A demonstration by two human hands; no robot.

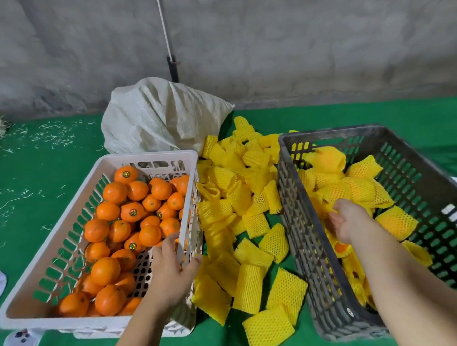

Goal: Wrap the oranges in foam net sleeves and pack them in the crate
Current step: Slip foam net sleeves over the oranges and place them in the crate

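Two crates going, right hand [347,220] down in the grey crate [433,167], placing or arranging wrapped ones imo.

Head cam: its fingers look loose, can't tell if they're holding anything. Left hand [174,265] grips the white crate [25,313] wall at 7 o'clock, bare oranges [105,270] inside. Loose foam net sleeves [252,253] piled btwn at 6. Tip: set wrapped fruit snug w/ no gaps, and don't squash the netting.

Rough grey concrete wall [294,37] behind green cloth-covered surface [37,183].
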